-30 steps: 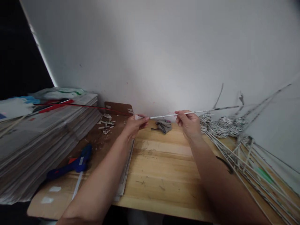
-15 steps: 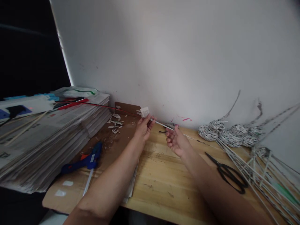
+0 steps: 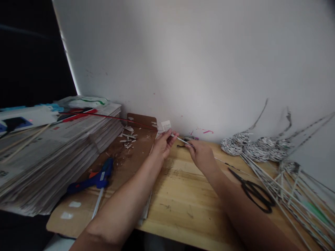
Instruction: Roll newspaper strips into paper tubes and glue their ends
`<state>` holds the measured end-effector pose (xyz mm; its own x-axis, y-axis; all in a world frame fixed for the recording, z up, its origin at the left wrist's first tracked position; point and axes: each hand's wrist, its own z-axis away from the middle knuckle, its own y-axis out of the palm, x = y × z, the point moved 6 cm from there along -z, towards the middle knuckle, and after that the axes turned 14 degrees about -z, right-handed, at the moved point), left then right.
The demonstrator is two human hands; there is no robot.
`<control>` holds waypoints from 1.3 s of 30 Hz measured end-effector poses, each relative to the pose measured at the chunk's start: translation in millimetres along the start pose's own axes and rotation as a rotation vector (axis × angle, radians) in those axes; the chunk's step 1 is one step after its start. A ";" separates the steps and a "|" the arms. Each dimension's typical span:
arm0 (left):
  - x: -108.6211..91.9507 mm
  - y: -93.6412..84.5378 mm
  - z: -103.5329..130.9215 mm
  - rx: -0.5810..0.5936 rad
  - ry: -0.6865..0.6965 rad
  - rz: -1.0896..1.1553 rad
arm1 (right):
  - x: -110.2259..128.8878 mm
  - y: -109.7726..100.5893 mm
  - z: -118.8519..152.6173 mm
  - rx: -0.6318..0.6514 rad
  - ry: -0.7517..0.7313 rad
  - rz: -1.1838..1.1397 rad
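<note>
Above the wooden table, both of my hands hold one thin rolled paper stick (image 3: 180, 140). My left hand (image 3: 164, 143) pinches its far end, where a flat flap of printed paper (image 3: 166, 126) stands out past the fingertips. My right hand (image 3: 202, 153) is closed around the stick further down, the back of the hand facing up. The lower part of the stick reappears beyond the right wrist and slants down to the right. Black scissors (image 3: 252, 191) lie to the right of my right forearm.
Woven paper coils (image 3: 256, 150) and loose paper sticks (image 3: 285, 195) occupy the right side. On the left, a blue glue gun (image 3: 102, 176) rests on cardboard (image 3: 62, 223) beside a tall newspaper stack (image 3: 78, 160). Paper scraps (image 3: 128, 137) lie near the wall (image 3: 199, 62).
My right hand has turned over from palm showing to back up, and its fingers have closed around the stick. My left hand has shifted slightly right, still pinching the far end.
</note>
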<state>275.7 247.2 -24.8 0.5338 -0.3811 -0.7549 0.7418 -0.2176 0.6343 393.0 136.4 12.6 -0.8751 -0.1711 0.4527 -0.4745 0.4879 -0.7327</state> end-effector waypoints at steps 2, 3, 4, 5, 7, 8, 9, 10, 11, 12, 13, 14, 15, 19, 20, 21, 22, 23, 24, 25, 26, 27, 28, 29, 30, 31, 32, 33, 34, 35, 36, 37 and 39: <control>-0.5 0.3 -0.7 0.020 0.003 -0.006 | -1.3 0.8 -1.5 0.039 0.022 -0.056; -0.5 0.3 -1.4 0.028 0.003 -0.008 | -0.4 0.5 -2.4 0.062 0.034 -0.086; -0.4 0.2 -2.0 0.034 0.004 -0.008 | 0.6 0.0 -3.2 0.089 0.054 -0.119; -0.2 0.0 -2.6 0.037 0.005 -0.007 | 1.1 -1.1 -4.0 0.114 0.083 -0.159; 0.8 0.2 -3.1 0.043 0.000 -0.006 | -0.4 -3.4 -4.8 0.166 0.169 -0.277; 1.4 0.6 -2.9 0.048 -0.004 -0.005 | -2.4 -4.0 -4.7 0.197 0.224 -0.361; 1.9 1.3 -2.4 0.055 -0.008 -0.004 | -4.9 -3.9 -4.0 0.235 0.281 -0.453; 2.4 2.1 -1.6 0.063 -0.011 -0.004 | -7.4 -3.3 -2.8 0.276 0.336 -0.547; 2.8 3.2 -0.7 0.073 -0.012 -0.004 | -9.7 -2.5 -1.4 0.318 0.385 -0.635; 3.1 4.4 0.3 0.086 -0.011 -0.004 | -11.6 -1.5 0.1 0.357 0.428 -0.707; 3.2 5.6 1.2 0.100 -0.007 -0.003 | -13.0 -1.0 1.4 0.388 0.460 -0.756; 3.4 6.7 1.9 0.112 -0.004 -0.003 | -13.8 -1.1 2.2 0.406 0.478 -0.774; 3.3 7.2 2.3 0.116 0.003 -0.002 | -14.1 -2.3 2.2 0.406 0.475 -0.754; 0.5 4.1 1.6 0.059 0.031 0.025 | -2.2 -18.8 -6.2 0.211 0.221 -0.344; -0.9 3.2 1.3 0.044 0.040 0.037 | 3.8 -22.8 -7.7 0.154 0.139 -0.226; -2.3 2.7 1.1 0.037 0.047 0.050 | 9.2 -25.2 -8.4 0.115 0.079 -0.126; -3.5 2.7 1.1 0.039 0.053 0.060 | 13.2 -26.3 -8.5 0.100 0.048 -0.054; -4.5 3.0 1.2 0.044 0.056 0.068 | 15.6 -26.5 -8.4 0.107 0.043 -0.012; -5.0 3.5 1.6 0.051 0.056 0.073 | 16.7 -26.5 -8.2 0.126 0.057 -0.003; -5.0 4.0 2.1 0.056 0.054 0.076 | 17.0 -26.5 -7.8 0.159 0.085 -0.027; -4.6 4.5 2.7 0.060 0.049 0.077 | 16.7 -26.3 -7.2 0.202 0.121 -0.078; -3.9 5.2 3.5 0.066 0.043 0.076 | 16.2 -25.7 -6.2 0.256 0.164 -0.149; -2.8 6.0 4.2 0.073 0.035 0.076 | 15.6 -24.7 -4.9 0.313 0.210 -0.222; -1.7 6.8 5.0 0.080 0.027 0.077 | 15.1 -23.9 -3.4 0.360 0.251 -0.276; -0.7 7.5 5.6 0.085 0.019 0.077 | 14.8 -23.9 -2.5 0.381 0.276 -0.298; 0.3 8.1 6.1 0.088 0.011 0.077 | 15.1 -24.6 -2.3 0.374 0.275 -0.289; 1.1 8.2 6.3 0.087 0.004 0.077 | 16.2 -25.9 -3.0 0.337 0.246 -0.253; 1.7 8.0 6.3 0.081 -0.001 0.079 | 18.2 -27.2 -4.1 0.285 0.197 -0.199; 2.1 7.5 6.0 0.072 -0.005 0.080 | 20.8 -27.6 -4.9 0.234 0.141 -0.143; 2.3 7.0 5.6 0.065 -0.007 0.081 | 22.9 -26.7 -5.3 0.197 0.093 -0.101; 2.3 6.7 5.1 0.060 -0.005 0.083 | 24.2 -24.6 -5.4 0.179 0.062 -0.079; 2.2 6.4 4.6 0.059 -0.001 0.086 | 24.3 -21.9 -5.5 0.177 0.049 -0.074; 2.4 6.2 3.4 0.063 0.008 0.087 | 21.8 -17.4 -5.9 0.196 0.068 -0.110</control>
<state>280.3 241.9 -22.1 0.5986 -0.3944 -0.6972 0.6652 -0.2402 0.7069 382.8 129.2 38.2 -0.8119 -0.1526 0.5634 -0.5817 0.2927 -0.7589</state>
